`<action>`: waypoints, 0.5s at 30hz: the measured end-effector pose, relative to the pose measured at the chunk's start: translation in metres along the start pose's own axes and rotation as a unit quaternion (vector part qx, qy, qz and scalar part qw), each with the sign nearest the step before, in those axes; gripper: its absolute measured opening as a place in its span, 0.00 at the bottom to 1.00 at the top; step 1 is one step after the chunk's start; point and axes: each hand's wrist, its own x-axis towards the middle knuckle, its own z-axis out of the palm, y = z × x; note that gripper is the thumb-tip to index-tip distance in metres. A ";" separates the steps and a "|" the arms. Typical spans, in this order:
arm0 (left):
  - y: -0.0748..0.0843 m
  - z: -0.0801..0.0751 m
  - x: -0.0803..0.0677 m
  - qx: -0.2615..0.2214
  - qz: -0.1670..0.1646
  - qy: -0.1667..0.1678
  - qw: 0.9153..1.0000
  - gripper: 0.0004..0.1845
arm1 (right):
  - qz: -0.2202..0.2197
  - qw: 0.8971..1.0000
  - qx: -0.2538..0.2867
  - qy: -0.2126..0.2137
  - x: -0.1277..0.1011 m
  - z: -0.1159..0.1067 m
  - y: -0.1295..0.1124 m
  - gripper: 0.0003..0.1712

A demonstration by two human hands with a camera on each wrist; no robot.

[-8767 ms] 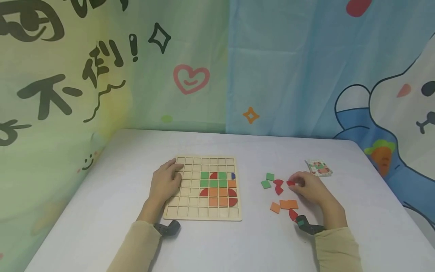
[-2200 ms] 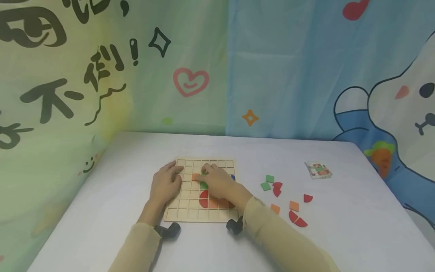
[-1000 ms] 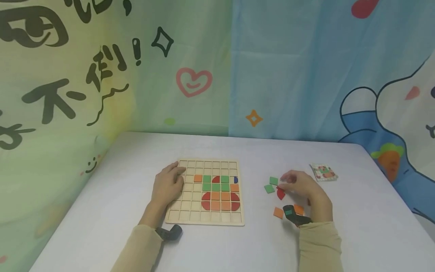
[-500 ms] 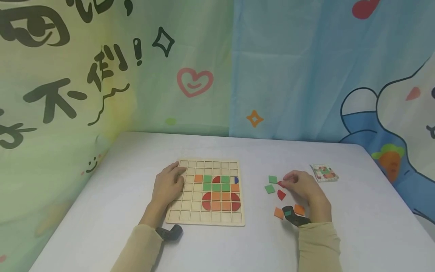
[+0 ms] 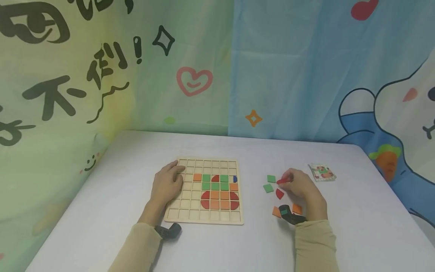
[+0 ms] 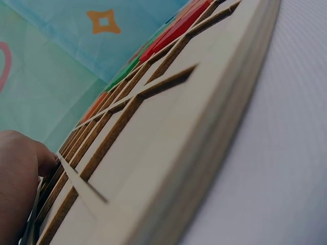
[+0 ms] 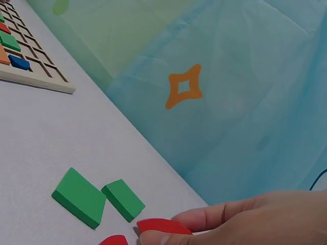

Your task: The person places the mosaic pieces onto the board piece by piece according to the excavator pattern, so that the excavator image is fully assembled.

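My left hand (image 5: 166, 183) rests on the left edge of a wooden grid board (image 5: 187, 215), fingers lying over its border. Green, orange and red tiles and a small blue half-round piece (image 5: 235, 179) sit in the board's cells, with an orange square (image 5: 197, 177) at the left end of the upper row. Right of the board, my right hand (image 5: 300, 185) pinches a red quarter-circle tile (image 7: 161, 224) between thumb and finger. Close to it lie two green square tiles (image 7: 79, 198) and another red quarter-circle (image 5: 279, 193) on the table.
Orange square tiles (image 5: 297, 209) lie near my right wrist, partly hidden by the wrist camera (image 5: 289, 213). A small stack of pattern cards (image 5: 322, 172) lies at the back right of the white table (image 5: 258, 241). A printed curtain (image 5: 272, 75) hangs behind.
Since 2.2 s ago my right hand has left the board, where an orange square now sits, and moved right to the loose tiles. It has picked up a red quarter-circle. The left hand stays put.
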 end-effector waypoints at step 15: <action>0.001 -0.001 0.000 0.001 -0.004 -0.008 1.000 0.20 | -0.008 0.998 0.030 0.046 0.007 -0.002 0.000 0.15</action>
